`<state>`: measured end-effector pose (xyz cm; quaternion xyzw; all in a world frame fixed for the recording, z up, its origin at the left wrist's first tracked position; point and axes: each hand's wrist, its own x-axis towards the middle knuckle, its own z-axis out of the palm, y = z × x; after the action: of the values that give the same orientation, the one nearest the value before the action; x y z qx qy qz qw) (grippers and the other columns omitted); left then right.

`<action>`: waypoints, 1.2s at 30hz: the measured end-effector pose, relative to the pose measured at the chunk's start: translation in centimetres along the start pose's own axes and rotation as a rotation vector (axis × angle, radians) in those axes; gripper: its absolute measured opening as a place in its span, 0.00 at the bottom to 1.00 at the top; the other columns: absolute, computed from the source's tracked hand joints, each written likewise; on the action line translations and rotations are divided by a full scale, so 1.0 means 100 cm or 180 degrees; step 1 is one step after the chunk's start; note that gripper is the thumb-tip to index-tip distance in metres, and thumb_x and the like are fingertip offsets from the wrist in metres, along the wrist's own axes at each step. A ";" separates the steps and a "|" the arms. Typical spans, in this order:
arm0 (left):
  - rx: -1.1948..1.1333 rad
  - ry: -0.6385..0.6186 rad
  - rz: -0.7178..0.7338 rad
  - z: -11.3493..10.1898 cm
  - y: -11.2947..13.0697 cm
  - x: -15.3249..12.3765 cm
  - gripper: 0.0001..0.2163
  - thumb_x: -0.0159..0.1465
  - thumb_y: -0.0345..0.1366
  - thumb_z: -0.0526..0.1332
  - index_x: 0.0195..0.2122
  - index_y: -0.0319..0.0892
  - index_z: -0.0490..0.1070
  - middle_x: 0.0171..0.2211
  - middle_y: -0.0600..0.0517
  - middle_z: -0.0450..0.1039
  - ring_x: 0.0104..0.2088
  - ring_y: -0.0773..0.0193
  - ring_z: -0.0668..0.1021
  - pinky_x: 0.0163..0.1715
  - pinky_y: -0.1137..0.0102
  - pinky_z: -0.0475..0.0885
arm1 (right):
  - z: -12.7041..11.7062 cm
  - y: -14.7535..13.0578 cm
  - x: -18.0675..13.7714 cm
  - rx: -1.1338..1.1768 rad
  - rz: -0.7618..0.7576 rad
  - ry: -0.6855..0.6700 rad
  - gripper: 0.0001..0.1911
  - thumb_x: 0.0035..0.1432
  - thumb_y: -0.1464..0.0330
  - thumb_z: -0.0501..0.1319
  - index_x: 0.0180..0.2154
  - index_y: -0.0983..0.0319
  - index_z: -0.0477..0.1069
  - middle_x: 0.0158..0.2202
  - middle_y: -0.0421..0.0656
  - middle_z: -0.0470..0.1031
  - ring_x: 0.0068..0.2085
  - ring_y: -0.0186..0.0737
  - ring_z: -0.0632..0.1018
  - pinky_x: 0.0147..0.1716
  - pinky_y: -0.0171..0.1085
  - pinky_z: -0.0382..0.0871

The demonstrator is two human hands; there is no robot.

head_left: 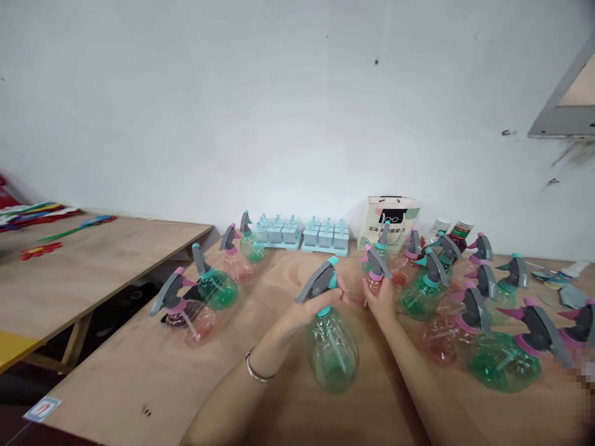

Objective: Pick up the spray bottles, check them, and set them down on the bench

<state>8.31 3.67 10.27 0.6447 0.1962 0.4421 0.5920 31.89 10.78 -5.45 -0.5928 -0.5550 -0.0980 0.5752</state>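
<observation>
My left hand [320, 301] is wrapped round the neck of a green spray bottle [333, 356] with a grey trigger head and a teal nozzle. That bottle tilts a little, and its clear body hangs toward me. Just right of it, my right hand [383, 301] grips a pink spray bottle [374, 284] near its neck; the grey head with pink trim shows above the fingers, and much of the body is hidden. Close by on the right stand more spray bottles, among them a green one [421, 297] and a pink one [441, 341].
Several spray bottles line the table's left side, such as a green one [218, 288]. Against the wall stand two light-blue popsicle moulds [325, 238] and a paper bag [390, 232]. Another wooden table [116, 266] lies left, past a gap. Someone's blurred hand [586, 371] shows at the right edge.
</observation>
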 end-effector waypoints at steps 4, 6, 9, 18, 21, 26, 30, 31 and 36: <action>0.0065 -0.0299 -0.0032 0.002 -0.001 0.002 0.13 0.57 0.45 0.67 0.35 0.41 0.73 0.33 0.49 0.77 0.40 0.57 0.78 0.47 0.61 0.70 | 0.000 -0.006 -0.008 0.0111 0.0021 -0.0036 0.22 0.57 0.51 0.59 0.43 0.61 0.66 0.37 0.50 0.74 0.41 0.52 0.76 0.40 0.49 0.72; -0.0058 0.0016 -0.0050 0.002 -0.006 0.003 0.13 0.57 0.46 0.66 0.30 0.41 0.71 0.27 0.52 0.73 0.34 0.60 0.77 0.46 0.61 0.70 | 0.000 -0.006 -0.008 0.0142 0.0038 -0.0056 0.23 0.57 0.51 0.59 0.44 0.62 0.66 0.38 0.51 0.75 0.42 0.53 0.76 0.41 0.50 0.72; -0.0140 0.0104 -0.0098 0.001 -0.009 0.002 0.13 0.57 0.47 0.65 0.28 0.41 0.71 0.23 0.53 0.71 0.31 0.60 0.77 0.45 0.61 0.71 | 0.000 -0.005 -0.009 0.0203 0.0066 -0.0091 0.24 0.57 0.51 0.59 0.46 0.62 0.65 0.40 0.53 0.75 0.44 0.54 0.76 0.43 0.50 0.72; -0.0367 0.0284 -0.0228 0.005 0.004 0.000 0.13 0.54 0.46 0.67 0.27 0.42 0.70 0.21 0.53 0.70 0.34 0.55 0.80 0.48 0.56 0.73 | 0.001 -0.002 -0.012 0.0222 0.0121 -0.0077 0.24 0.57 0.49 0.59 0.44 0.62 0.66 0.38 0.51 0.75 0.42 0.54 0.77 0.41 0.51 0.72; -0.0382 0.0095 -0.0254 0.003 0.004 0.000 0.12 0.53 0.44 0.68 0.30 0.41 0.72 0.22 0.52 0.73 0.36 0.53 0.81 0.48 0.56 0.73 | 0.000 -0.003 -0.012 0.0229 0.0145 -0.0110 0.24 0.57 0.50 0.59 0.45 0.62 0.66 0.38 0.51 0.75 0.41 0.53 0.77 0.41 0.51 0.72; -0.0456 0.0168 -0.0094 0.001 -0.002 0.002 0.10 0.54 0.41 0.68 0.32 0.40 0.74 0.25 0.51 0.75 0.33 0.58 0.79 0.48 0.59 0.73 | 0.001 -0.003 -0.012 0.0304 0.0133 -0.0093 0.26 0.56 0.49 0.60 0.46 0.62 0.66 0.39 0.51 0.75 0.42 0.53 0.77 0.40 0.50 0.73; -0.0463 0.0340 -0.0167 0.003 -0.002 0.003 0.13 0.54 0.46 0.68 0.26 0.41 0.70 0.19 0.55 0.69 0.25 0.63 0.75 0.43 0.60 0.74 | 0.002 0.000 -0.012 0.0343 0.0133 -0.0093 0.24 0.56 0.50 0.60 0.44 0.61 0.66 0.38 0.49 0.75 0.41 0.52 0.77 0.41 0.49 0.73; -0.0378 0.0228 -0.0208 0.003 0.001 0.002 0.14 0.54 0.47 0.68 0.27 0.41 0.71 0.20 0.54 0.70 0.27 0.62 0.76 0.43 0.60 0.74 | 0.002 0.000 -0.012 0.0341 0.0153 -0.0110 0.23 0.56 0.50 0.60 0.44 0.61 0.66 0.38 0.49 0.75 0.41 0.52 0.77 0.41 0.49 0.73; 0.0301 -0.0364 -0.0099 0.002 0.012 -0.002 0.15 0.56 0.48 0.68 0.36 0.43 0.75 0.34 0.48 0.77 0.40 0.57 0.78 0.48 0.61 0.71 | 0.002 0.002 -0.012 0.0349 0.0171 -0.0151 0.24 0.56 0.50 0.60 0.44 0.61 0.66 0.38 0.49 0.75 0.40 0.52 0.77 0.40 0.49 0.73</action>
<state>8.02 3.13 11.31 0.6930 0.1927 0.3856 0.5779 31.47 10.37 -6.51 -0.5773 -0.5569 -0.0379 0.5959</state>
